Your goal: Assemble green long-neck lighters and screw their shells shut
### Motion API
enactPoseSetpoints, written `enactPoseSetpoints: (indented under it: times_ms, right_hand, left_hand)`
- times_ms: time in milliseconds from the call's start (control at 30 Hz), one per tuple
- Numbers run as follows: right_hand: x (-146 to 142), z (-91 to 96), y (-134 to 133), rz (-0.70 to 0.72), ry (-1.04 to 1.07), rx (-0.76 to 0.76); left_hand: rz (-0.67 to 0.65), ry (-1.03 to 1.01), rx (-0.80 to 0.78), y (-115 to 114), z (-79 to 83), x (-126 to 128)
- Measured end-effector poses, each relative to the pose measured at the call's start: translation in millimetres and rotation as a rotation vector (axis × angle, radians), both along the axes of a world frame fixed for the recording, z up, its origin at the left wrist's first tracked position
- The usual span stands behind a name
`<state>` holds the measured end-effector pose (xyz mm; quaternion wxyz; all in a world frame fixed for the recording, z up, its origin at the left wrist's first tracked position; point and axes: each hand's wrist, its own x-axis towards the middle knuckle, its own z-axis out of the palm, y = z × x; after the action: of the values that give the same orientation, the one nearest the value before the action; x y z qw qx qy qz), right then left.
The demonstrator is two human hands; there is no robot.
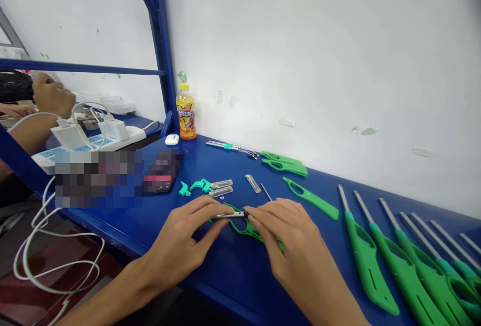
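Note:
A short stretch of metal lighter tube (pixel 236 214) shows between my two hands, held level above the table. My left hand (pixel 188 230) pinches its left part between thumb and fingers. At the other end, my right hand (pixel 287 228) has its fingertips closed on a small black piece (pixel 246 212) that touches the tube. Beneath lies a green lighter shell half (pixel 237 226), partly covered by my hands. Just beyond them are clear fuel tanks (pixel 221 188), a single tank (pixel 252 183), teal plastic pieces (pixel 199 184) and a thin metal rod (pixel 266 191).
Several assembled green lighters (pixel 370 266) line the right side. Green shells (pixel 285 163) and a bundle of metal tubes with wires (pixel 231 147) lie near the wall. A drink bottle (pixel 186 113), white case (pixel 172 139), phone (pixel 161 173) and power strip (pixel 131 135) stand left. Another person's hand (pixel 54 96) shows behind the frame.

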<state>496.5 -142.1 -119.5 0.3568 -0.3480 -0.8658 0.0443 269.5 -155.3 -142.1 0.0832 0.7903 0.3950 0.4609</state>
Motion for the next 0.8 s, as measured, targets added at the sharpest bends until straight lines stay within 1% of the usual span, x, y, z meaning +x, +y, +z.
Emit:
enactPoseSetpoints:
  times_ms: [100, 267, 533, 800]
  right_hand:
    - [-0.8, 0.5, -1.4, 0.027, -0.012, -0.027]
    - [-2.1, 1.2, -2.6, 0.023, -0.008, -0.046]
    - [0.2, -4.5, 2.1, -0.038, -0.052, 0.039]
    - [7.8, -3.5, 6.5, -0.007, -0.035, 0.103]
  left_hand:
    - [0.002, 0.014, 0.005, -0.2, -0.8, 0.3]
    - [0.003, 0.016, 0.012, 0.6, -0.7, 0.0]
    - [-0.023, 0.012, -0.038, 0.5, -0.4, 0.2]
    - [-0.031, 0.022, -0.080, -0.2, -1.4, -0.7]
